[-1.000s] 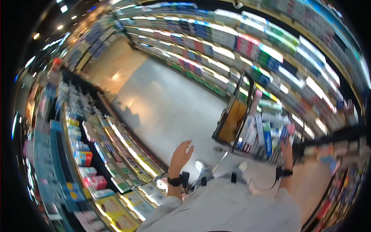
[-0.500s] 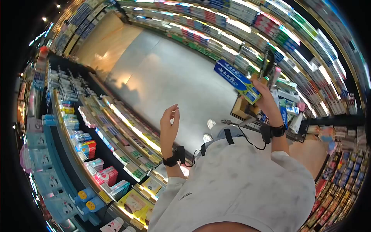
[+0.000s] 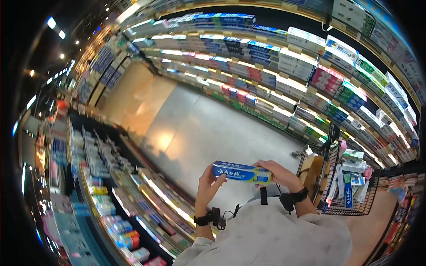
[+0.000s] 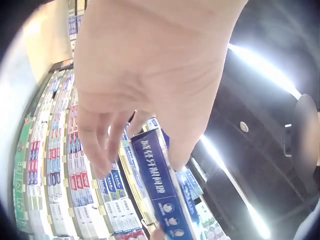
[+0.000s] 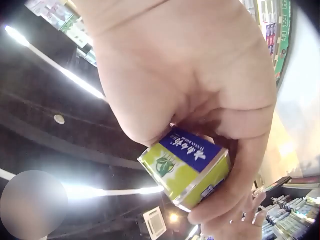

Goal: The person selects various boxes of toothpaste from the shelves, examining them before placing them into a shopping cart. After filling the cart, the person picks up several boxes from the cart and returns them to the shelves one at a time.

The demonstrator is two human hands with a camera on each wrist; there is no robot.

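A blue and yellow-green toothpaste box [image 3: 239, 173] is held level in front of the body, between both hands. My left hand [image 3: 207, 184] grips its left end, thumb over the front face. At the right end, my right hand [image 3: 282, 175] holds the green-labelled part. In the left wrist view, the box's blue side [image 4: 157, 180] shows white lettering and small round pictures beside the thumb. The right wrist view shows the green and blue end [image 5: 185, 160] held between thumb and curled fingers.
At the right stands a wire shopping cart [image 3: 372, 195] with several boxes inside, one a blue and green box [image 3: 347, 190]. Shelves [image 3: 266, 80] of boxed goods line the far side. Another display shelf [image 3: 133, 190] runs along the left, with grey floor [image 3: 199, 128] between.
My right hand came out of the cart with the toothpaste box and moved left in front of the body. My left hand, holding nothing before, has taken hold of the box's left end.
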